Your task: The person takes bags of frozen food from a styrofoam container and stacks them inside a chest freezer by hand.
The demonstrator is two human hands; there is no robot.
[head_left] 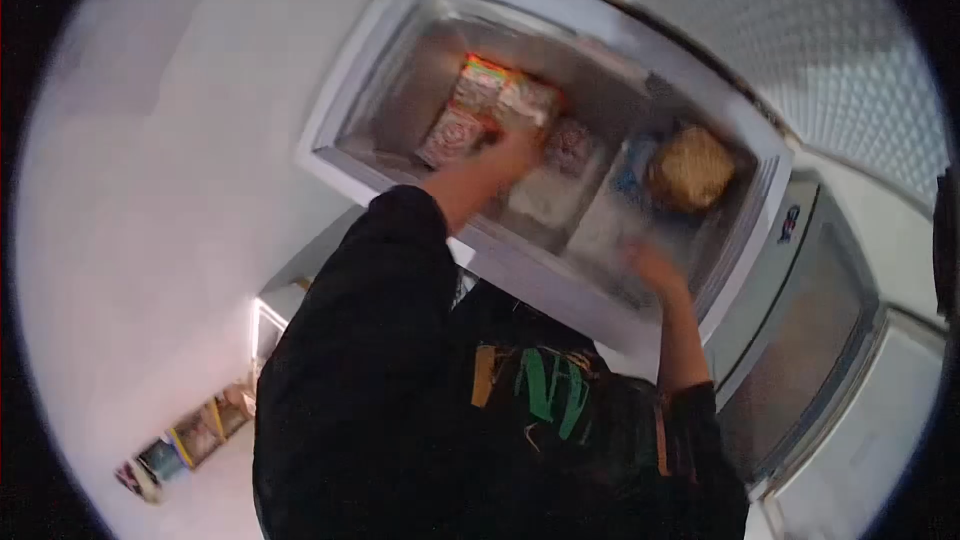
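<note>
An open chest freezer [490, 255] lies in front of me. My left hand [515, 152] reaches down into its left part, at a light-coloured package [528, 100]. Motion blur smears the fingers, so whether they grip that package cannot be made out. Beside it are a package with a red pattern [452, 135] and one with a bright orange and green edge [482, 82]. A further reddish package [569, 145] lies right of the hand. My right hand [652, 265], blurred too, hangs over the right part, below a round yellowish-brown bundle [691, 168].
A ridge [588, 202] divides the freezer's inside. Blue wrapping [633, 168] lies beside the bundle. To the right stands a grey cabinet [775, 285] with a dark panel. Shelves with goods [200, 432] are at the lower left, and a patterned white surface [800, 30] rises behind.
</note>
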